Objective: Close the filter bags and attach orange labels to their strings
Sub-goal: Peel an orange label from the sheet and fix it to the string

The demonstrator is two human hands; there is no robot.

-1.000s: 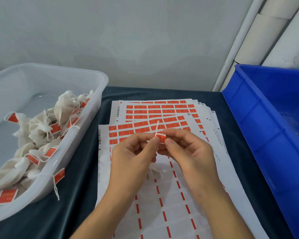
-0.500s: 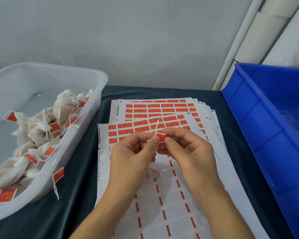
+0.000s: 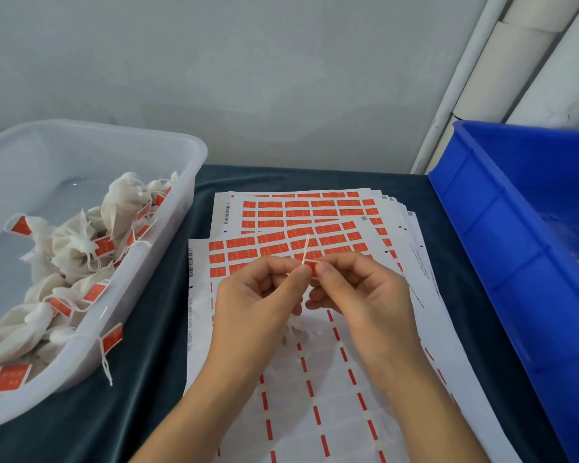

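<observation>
A: Head cam, looking down. Left hand (image 3: 261, 305) & right hand (image 3: 365, 295) meet above the label sheets (image 3: 315, 379); thumb and forefinger of each are pinched on one orange label (image 3: 311, 267) folded over a white string (image 3: 306, 247). Both grips tight together on it, no gap showing.

B: And the filter bag (image 3: 298, 329) it belongs to?

A: Under the hands, mostly hidden; only a pale bit shows betw. the wrists, above the sheet. Can't tell if it hangs or rests.

B: Which way does the string run?

A: Long axis near upright in frame, free end poking up and slightly right, away from the person. Label's long side looks roughly crosswise to it, but it's mostly covered.

B: How to do this step well?

A: My read: keep the string centred in the fold, match the edges, press from the fold outward so the glue faces seal w/o wrinkles. Finished bags (image 3: 74, 248) sit in the clear tub (image 3: 188, 182) at left; blue bin (image 3: 502, 262) at right.
</observation>
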